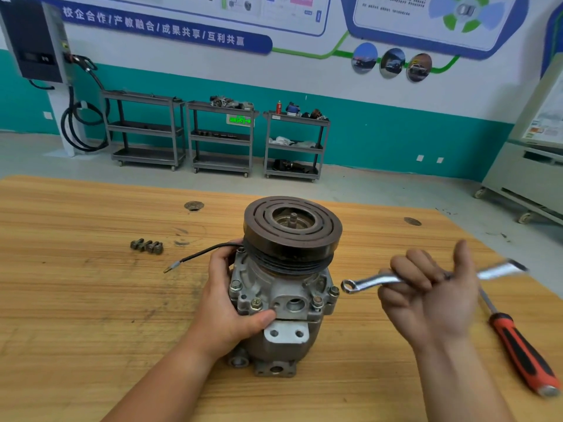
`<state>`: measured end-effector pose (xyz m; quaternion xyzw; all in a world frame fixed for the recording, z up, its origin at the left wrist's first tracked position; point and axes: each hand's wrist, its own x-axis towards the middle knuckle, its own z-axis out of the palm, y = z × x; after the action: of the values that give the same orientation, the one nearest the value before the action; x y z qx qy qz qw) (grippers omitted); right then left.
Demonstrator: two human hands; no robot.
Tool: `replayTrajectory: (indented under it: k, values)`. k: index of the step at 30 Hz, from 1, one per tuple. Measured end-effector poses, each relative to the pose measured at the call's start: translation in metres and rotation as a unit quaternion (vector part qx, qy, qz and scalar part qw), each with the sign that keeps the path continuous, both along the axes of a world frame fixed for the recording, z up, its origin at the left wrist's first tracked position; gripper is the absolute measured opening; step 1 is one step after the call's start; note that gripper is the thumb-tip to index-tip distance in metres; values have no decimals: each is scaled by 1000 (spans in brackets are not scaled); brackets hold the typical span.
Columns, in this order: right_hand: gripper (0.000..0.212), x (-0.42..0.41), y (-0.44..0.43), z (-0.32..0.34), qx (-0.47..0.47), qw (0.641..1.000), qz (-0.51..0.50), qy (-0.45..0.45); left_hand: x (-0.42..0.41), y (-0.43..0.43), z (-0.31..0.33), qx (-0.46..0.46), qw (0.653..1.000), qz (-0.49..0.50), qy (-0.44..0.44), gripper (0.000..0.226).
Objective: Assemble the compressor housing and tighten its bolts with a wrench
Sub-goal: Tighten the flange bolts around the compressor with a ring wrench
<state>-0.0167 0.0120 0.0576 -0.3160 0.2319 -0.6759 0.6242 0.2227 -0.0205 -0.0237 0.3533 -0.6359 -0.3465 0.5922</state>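
My left hand (231,303) reaches in from the lower left and wraps the side of the compressor (283,287), thumb pressed across its front flange and fingers curled round the back, so this grip is clenched on the housing. The compressor stands upright in the middle of the wooden surface (76,300), its dark grooved pulley (292,229) on top and several bolts (256,303) seated in the flange rim. A black wire (198,254) trails from it to the left. My right hand (432,293) is raised just to the right of the compressor, palm turned toward me, fingers closed round a silver wrench (374,281); its ring end points at the housing but sits apart from it. Three loose bolts (146,246) lie on the surface well to the left. A red-and-black screwdriver (518,348) lies at the far right.
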Motion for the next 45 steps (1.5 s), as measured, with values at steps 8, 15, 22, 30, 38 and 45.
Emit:
replayTrajectory:
  k: [8,15,22,30,38,45]
  values:
    - [56,8,-62,-3,96,978,184,-3,2,1,-2,0,1000,3,-7,87]
    - [49,4,-83,2,156,919,360,-49,1,0,-2,-2,1000,1,-3,87]
    - [51,4,-66,-4,114,956,264,-52,1,0,-2,4,1000,-6,4,88]
    - [48,34,8,-11,-20,991,-132,-24,-2,2,0,3,1000,-4,25,89]
    - [36,104,56,-42,-177,920,-316,152,-1,1,-4,3,1000,8,23,89]
    - [32,84,62,-36,-294,814,-271,421,-1,1,-4,16,1000,13,24,93]
